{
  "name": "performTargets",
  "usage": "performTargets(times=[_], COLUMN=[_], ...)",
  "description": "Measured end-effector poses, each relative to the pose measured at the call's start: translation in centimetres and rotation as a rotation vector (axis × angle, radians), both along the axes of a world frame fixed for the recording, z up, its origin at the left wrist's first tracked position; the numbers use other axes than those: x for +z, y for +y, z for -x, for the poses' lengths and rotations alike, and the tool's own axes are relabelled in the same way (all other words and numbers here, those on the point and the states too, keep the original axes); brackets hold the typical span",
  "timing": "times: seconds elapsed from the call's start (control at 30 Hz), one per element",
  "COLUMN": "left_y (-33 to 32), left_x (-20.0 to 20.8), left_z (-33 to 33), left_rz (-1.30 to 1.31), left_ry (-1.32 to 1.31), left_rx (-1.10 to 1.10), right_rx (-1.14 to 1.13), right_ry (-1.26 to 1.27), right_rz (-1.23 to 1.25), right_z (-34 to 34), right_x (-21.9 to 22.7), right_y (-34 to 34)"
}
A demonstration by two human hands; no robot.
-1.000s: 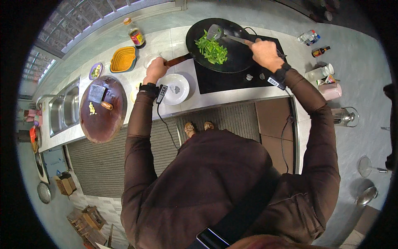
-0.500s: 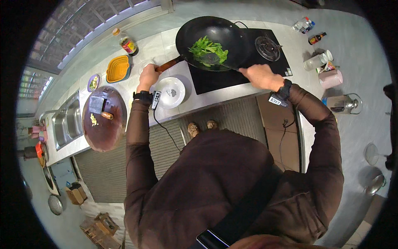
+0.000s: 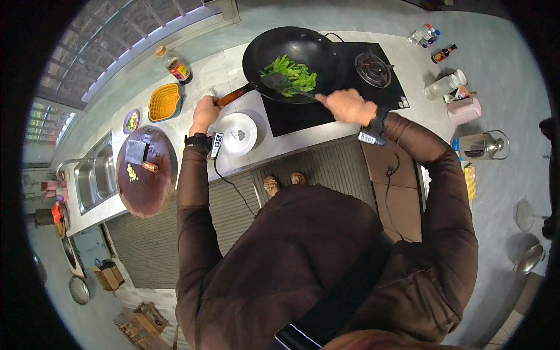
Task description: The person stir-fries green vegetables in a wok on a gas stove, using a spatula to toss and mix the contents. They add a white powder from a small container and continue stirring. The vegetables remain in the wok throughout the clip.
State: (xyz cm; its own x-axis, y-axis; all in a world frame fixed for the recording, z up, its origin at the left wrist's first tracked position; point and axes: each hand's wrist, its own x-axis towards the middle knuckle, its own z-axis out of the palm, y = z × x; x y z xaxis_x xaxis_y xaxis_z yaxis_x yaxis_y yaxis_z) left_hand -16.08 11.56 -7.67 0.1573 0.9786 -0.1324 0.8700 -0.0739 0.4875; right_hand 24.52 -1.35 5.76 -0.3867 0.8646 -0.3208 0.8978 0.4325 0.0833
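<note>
A black wok (image 3: 326, 61) sits on the dark cooktop (image 3: 303, 116) with chopped green vegetables (image 3: 300, 77) inside. My left hand (image 3: 204, 112) is closed around the end of the wok's wooden handle (image 3: 234, 95). In my right hand (image 3: 349, 107) is the handle of a wok spatula (image 3: 276, 81), gripped from the right side. The spatula's dark head rests at the left part of the greens. Just below the wok handle, a white plate (image 3: 247, 146) with a small grey patch at its middle stands on the counter.
Left on the counter are a round chopping board (image 3: 146, 192) bearing a cleaver (image 3: 136, 153), a small bowl (image 3: 132, 121), a yellow basket (image 3: 165, 101) and a sauce bottle (image 3: 176, 65). A burner grate (image 3: 373, 69), jars (image 3: 441, 87) and a glass jug (image 3: 479, 146) are to the right.
My right hand has moved left, carrying the spatula head from the middle of the greens to their left side. The greens have shifted in the wok. My left hand keeps its grip.
</note>
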Motion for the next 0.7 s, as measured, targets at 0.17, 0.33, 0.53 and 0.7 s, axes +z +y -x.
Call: performTargets(times=[0.17, 0.33, 0.53, 0.7], left_y=[0.3, 0.2, 0.4, 0.1], left_x=[-0.5, -0.6, -0.4, -0.4], left_z=[0.3, 0.2, 0.2, 0.0], left_rz=[-0.010, -0.008, -0.008, -0.026], left_ry=[-0.019, -0.056, -0.049, -0.058], left_rx=[0.005, 0.027, -0.002, 0.016], right_rx=[0.012, -0.007, -0.057, -0.055], right_ry=[-0.075, -0.146, -0.001, -0.120], right_rz=[0.091, 0.087, 0.004, -0.075], right_z=[-1.7, -2.3, -3.7, -3.6], right_x=[1.5, 2.3, 2.4, 0.1], right_y=[0.4, 0.1, 1.9, 2.8])
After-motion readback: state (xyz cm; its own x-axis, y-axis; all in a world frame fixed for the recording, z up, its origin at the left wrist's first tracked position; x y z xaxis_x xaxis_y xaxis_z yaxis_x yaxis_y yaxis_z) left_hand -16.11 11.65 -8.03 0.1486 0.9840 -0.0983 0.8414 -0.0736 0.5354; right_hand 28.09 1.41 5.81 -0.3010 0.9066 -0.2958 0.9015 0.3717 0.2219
